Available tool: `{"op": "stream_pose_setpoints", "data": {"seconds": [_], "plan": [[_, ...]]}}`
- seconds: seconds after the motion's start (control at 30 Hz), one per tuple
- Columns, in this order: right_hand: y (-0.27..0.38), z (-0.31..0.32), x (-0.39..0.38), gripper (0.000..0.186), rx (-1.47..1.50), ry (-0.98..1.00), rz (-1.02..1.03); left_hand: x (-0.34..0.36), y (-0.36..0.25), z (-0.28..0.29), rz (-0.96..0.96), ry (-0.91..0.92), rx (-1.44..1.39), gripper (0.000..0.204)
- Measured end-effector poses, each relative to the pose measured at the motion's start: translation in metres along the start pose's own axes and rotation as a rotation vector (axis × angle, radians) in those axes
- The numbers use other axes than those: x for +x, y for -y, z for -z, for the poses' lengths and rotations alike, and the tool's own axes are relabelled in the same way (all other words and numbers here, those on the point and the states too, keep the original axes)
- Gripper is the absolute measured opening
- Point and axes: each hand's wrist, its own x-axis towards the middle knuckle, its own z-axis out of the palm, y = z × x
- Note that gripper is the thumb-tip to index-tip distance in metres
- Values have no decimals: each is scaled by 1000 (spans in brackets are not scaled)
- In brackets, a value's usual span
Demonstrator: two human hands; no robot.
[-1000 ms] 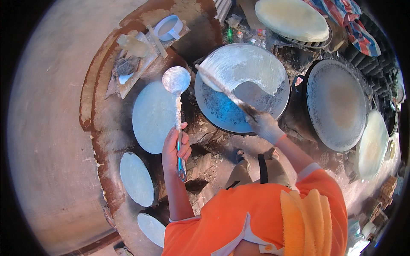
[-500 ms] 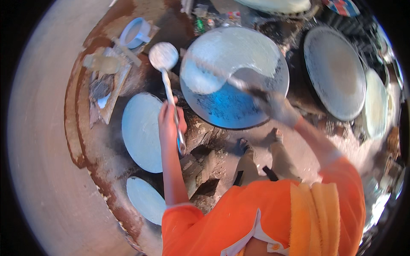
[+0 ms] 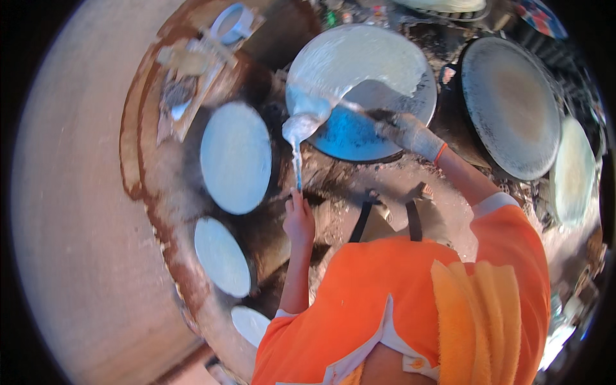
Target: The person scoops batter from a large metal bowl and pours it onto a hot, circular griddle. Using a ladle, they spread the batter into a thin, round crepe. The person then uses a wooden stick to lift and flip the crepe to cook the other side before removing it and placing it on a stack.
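Note:
In my closed left hand (image 3: pixel 299 221) is the handle of a ladle (image 3: pixel 301 127). Its bowl, coated in whitish batter, is at the near left edge of a large round griddle (image 3: pixel 359 135). White batter (image 3: pixel 366 54) covers the griddle's far part, while the near part shows dark and bluish. My right hand (image 3: pixel 409 133), in a soiled light glove, is closed on a long thin spreading tool (image 3: pixel 351 106). The tool reaches left across the griddle toward the ladle bowl; its far end is blurred, and I cannot tell whether the two touch.
A larger dark-rimmed griddle (image 3: pixel 513 109) stands to the right, with a pale round sheet (image 3: pixel 573 173) beyond it. On the left are pale-covered round griddles (image 3: pixel 236 157) (image 3: pixel 222 256). A light blue mug (image 3: pixel 232 24) and a cloudy bottle (image 3: pixel 183 61) sit on the brown ledge at far left.
My left hand has brought the ladle rightward and nearer, from beside the griddle to its near left edge. My right hand still grips the spreading tool. The whole view has shifted.

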Motion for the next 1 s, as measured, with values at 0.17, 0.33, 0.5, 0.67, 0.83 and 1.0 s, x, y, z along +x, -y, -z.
{"op": "stream_pose_setpoints", "data": {"seconds": [0.17,0.33,0.5,0.67,0.83,1.0], "plan": [[-83,-36,-32,38,-68,100,32,-48,-6,-1,-4,-9,-67,44],[-18,5,-152,47,534,79,-468,-65,27,50,-77,170,-713,36],[-6,-120,-117,51,916,-129,-516,23,38,106,-41,349,-1436,24],[6,-233,-53,28,1179,-190,-534,67,34,122,253,186,-1656,29],[25,-241,-71,25,1225,-351,-604,19,75,98,378,166,-1587,29],[-27,-261,-53,26,955,-312,-627,-27,62,99,473,144,-1679,38]]}}
